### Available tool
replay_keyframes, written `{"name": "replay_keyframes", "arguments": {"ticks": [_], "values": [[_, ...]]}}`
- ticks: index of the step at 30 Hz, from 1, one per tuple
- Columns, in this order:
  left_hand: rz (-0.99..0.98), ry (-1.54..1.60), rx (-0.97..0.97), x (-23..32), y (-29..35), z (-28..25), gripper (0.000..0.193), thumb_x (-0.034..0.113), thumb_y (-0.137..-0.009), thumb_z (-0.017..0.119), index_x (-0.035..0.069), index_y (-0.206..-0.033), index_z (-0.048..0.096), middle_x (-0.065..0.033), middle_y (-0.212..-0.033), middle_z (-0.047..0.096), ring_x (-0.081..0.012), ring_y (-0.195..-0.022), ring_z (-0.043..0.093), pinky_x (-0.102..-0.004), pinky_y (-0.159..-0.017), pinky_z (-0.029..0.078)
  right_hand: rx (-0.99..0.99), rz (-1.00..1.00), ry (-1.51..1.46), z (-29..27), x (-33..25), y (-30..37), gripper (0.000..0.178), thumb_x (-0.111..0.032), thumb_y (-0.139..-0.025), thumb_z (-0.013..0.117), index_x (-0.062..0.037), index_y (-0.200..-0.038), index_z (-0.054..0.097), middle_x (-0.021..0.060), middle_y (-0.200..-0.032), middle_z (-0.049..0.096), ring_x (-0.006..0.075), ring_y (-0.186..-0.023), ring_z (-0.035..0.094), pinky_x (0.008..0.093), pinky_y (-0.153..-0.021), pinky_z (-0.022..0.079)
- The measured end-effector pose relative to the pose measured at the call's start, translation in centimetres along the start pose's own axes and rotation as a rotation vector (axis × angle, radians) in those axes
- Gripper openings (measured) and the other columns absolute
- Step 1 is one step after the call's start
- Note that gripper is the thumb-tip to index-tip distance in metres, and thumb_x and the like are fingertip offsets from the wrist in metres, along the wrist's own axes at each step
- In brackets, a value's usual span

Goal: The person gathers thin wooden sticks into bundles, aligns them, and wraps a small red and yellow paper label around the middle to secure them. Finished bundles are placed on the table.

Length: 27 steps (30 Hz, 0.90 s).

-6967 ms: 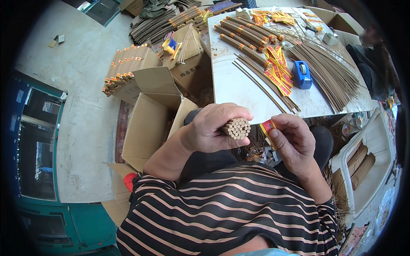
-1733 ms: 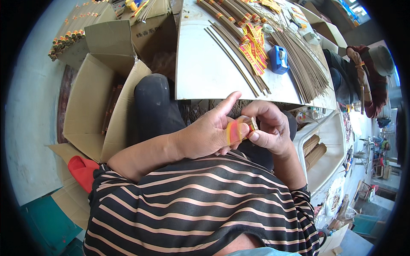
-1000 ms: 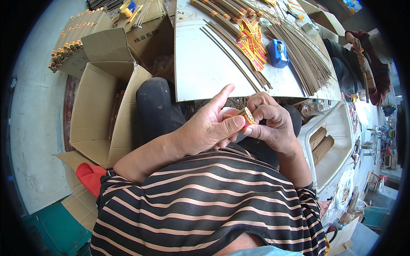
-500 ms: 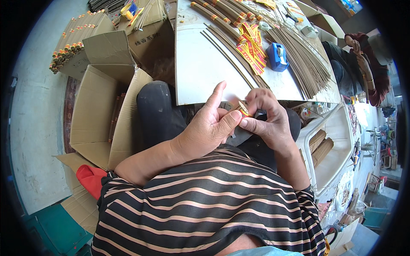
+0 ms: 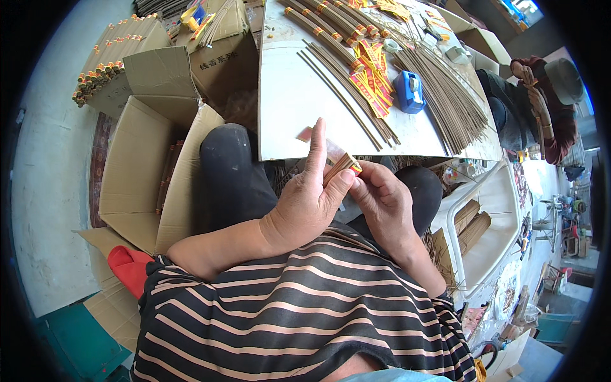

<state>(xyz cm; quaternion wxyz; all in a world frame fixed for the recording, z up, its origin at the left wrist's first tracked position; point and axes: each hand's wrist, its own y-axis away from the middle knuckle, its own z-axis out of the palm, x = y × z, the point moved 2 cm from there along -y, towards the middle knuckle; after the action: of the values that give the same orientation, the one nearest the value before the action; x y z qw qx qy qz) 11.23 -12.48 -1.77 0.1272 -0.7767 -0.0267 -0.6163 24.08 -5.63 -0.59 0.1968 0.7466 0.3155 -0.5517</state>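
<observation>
Over my lap, my left hand (image 5: 309, 194) grips a small bundle of brown incense sticks (image 5: 337, 169) between thumb and fingers, its index finger pointing up. A red and yellow paper band shows at the end of the bundle. From there a pale pinkish strip (image 5: 331, 150) sticks out toward the upper left, behind the raised finger. My right hand (image 5: 387, 200) is closed at the banded end, thumb and fingers pressed on it. Most of the bundle is hidden by the hands. Beyond them, on the white table (image 5: 286, 108), lie a few loose incense sticks (image 5: 340, 95).
On the table are a pile of red and yellow labels (image 5: 375, 83), a blue tape dispenser (image 5: 409, 92), fanned incense sticks (image 5: 449, 102) and banded bundles (image 5: 331, 22). An open cardboard box (image 5: 130, 172) stands left; a white bin (image 5: 503, 242) right. Another person (image 5: 541, 114) sits far right.
The blurred right hand has come down and closed at the bundle's end. The pale strip now shows stretched toward the upper left. The bundle has tilted slightly in my left hand.
</observation>
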Motion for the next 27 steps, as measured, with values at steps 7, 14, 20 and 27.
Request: {"name": "replay_keyframes", "arguments": {"ticks": [7,14,20,27], "values": [[-0.105,0.264,-0.131,1.3,0.1,-0.4,0.076,0.022,-0.095,0.045,0.003,-0.14,-0.013,-0.0183,-0.101,0.057,-0.019,-0.09,0.06,-0.0272,-0.079,0.047,-0.142,-0.039,-0.707,0.8,1.5,0.1,0.028,-0.011,-0.091,0.052,0.0038,-0.115,0.048,0.0092,-0.102,0.057,0.0141,-0.089,0.057,0.0278,-0.078,0.05],[-0.152,0.472,-0.288,1.8,0.4,-0.2,0.083,0.024,-0.094,0.048,0.012,-0.14,-0.021,-0.007,-0.086,0.051,-0.0076,-0.07,0.047,-0.0195,-0.061,0.041,-0.316,-0.046,-0.802,-0.9,1.4,0.1,0.033,-0.014,-0.086,0.061,0.0026,-0.112,0.05,0.0081,-0.099,0.058,0.0139,-0.085,0.058,0.0275,-0.077,0.049],[-0.204,0.531,-0.383,2.0,0.4,0.4,0.086,0.025,-0.093,0.05,0.014,-0.14,-0.022,-0.0034,-0.08,0.047,-0.0053,-0.061,0.043,-0.0181,-0.054,0.041,-0.446,-0.223,-0.263,-3.8,0.1,-1.0,0.025,-0.019,-0.086,0.061,0.0021,-0.1,0.06,0.0065,-0.087,0.055,0.014,-0.08,0.054,0.0253,-0.072,0.043],[-0.373,0.595,-0.508,1.9,0.5,0.4,0.087,0.011,-0.09,0.054,0.013,-0.142,-0.016,-0.0057,-0.087,0.052,-0.0057,-0.068,0.048,-0.0183,-0.056,0.044,-0.482,-0.42,-0.101,-4.4,-0.8,-1.3,0.021,-0.016,-0.082,0.064,0.0004,-0.095,0.067,0.0088,-0.085,0.056,0.0204,-0.083,0.053,0.0312,-0.075,0.044]]}}
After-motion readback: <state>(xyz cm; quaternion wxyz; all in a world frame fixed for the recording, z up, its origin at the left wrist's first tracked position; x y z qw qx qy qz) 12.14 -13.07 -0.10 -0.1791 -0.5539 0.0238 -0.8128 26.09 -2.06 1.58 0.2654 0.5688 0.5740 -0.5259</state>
